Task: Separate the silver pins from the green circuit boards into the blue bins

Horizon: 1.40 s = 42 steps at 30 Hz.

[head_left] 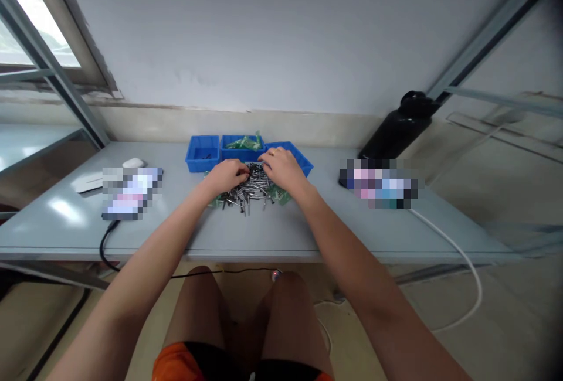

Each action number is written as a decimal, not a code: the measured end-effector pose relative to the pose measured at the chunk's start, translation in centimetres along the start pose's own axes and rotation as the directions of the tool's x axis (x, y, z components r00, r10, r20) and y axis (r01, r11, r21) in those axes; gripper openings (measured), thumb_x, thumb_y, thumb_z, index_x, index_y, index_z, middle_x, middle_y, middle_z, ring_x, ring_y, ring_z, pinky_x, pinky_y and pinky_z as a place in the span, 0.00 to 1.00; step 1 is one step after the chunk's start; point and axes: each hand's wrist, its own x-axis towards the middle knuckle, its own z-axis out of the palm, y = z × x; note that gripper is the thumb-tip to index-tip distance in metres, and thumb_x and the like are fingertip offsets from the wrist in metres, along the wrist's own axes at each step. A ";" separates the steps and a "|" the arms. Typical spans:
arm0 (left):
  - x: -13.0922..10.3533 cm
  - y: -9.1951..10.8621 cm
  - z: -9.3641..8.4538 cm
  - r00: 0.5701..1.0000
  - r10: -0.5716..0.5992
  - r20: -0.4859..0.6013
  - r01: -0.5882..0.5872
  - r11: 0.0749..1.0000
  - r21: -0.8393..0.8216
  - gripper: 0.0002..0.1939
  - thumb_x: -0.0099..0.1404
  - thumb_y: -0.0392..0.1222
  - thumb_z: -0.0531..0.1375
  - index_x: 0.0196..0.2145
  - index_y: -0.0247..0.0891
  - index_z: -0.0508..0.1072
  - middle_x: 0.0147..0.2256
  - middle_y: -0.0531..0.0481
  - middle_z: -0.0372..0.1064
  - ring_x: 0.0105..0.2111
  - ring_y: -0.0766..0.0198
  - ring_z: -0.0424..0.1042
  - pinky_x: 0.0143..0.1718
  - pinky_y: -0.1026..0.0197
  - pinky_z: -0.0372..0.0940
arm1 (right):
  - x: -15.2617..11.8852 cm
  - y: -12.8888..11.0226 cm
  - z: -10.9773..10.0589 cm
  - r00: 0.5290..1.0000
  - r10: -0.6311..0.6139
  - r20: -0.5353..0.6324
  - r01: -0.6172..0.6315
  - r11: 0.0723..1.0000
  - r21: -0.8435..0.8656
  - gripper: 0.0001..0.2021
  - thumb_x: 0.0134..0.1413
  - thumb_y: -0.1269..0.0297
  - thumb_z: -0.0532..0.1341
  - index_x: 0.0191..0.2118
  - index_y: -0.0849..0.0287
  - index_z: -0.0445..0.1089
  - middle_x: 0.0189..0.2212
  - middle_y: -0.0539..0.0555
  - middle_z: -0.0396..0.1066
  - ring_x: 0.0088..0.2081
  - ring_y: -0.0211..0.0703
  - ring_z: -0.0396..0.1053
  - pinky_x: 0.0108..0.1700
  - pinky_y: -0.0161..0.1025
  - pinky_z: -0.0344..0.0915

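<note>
A pile of metal screws (pixel 250 189) lies on the grey table, with green plastic packets (pixel 280 194) at its sides. My left hand (pixel 229 174) is at the pile's left edge, its fingers curled together; what they hold, if anything, is too small to name. On the right, my right hand (pixel 281 164) reaches over the pile's back edge with bent fingers, and its fingertips are hard to make out. Behind stand a left blue bin (pixel 203 164) with a few dark pieces, a middle blue bin (pixel 243 156) holding green packets, and a right blue bin (pixel 303 161) partly covered by my right hand.
At the left lie a phone (pixel 134 192) on a black cable and a white case (pixel 133 163). Toward the right are another phone (pixel 382 186) with a white cable and a black bottle (pixel 398 132). The table's front edge (pixel 255 255) runs above my knees.
</note>
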 end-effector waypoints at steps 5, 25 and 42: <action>0.0 -0.1 0.2 1.000 0.020 0.005 -0.020 1.000 0.012 0.13 0.64 0.38 0.54 0.39 0.38 0.77 0.38 0.45 0.74 0.39 0.57 0.72 0.42 0.58 0.65 | -0.2 -1.2 -0.3 0.995 -0.061 0.082 0.054 0.996 0.076 0.13 0.61 0.70 0.50 0.43 0.59 0.72 0.40 0.58 0.71 0.42 0.46 0.67 0.43 0.40 0.60; -0.1 0.2 0.1 0.998 0.016 -0.057 -0.019 0.998 -0.057 0.12 0.63 0.37 0.54 0.38 0.37 0.78 0.38 0.45 0.75 0.37 0.57 0.73 0.40 0.58 0.65 | -0.4 -0.8 0.8 0.962 0.135 0.239 -0.184 0.962 0.200 0.07 0.53 0.70 0.56 0.32 0.57 0.71 0.31 0.57 0.74 0.35 0.46 0.70 0.35 0.37 0.60; -0.2 0.5 -0.4 0.979 0.022 -0.205 -0.048 0.991 -0.122 0.12 0.65 0.41 0.53 0.41 0.37 0.75 0.36 0.46 0.74 0.36 0.61 0.72 0.38 0.61 0.64 | 0.2 -1.1 -0.8 1.000 -0.022 0.014 0.013 0.897 0.443 0.09 0.50 0.73 0.55 0.35 0.58 0.70 0.31 0.51 0.70 0.33 0.39 0.66 0.38 0.36 0.59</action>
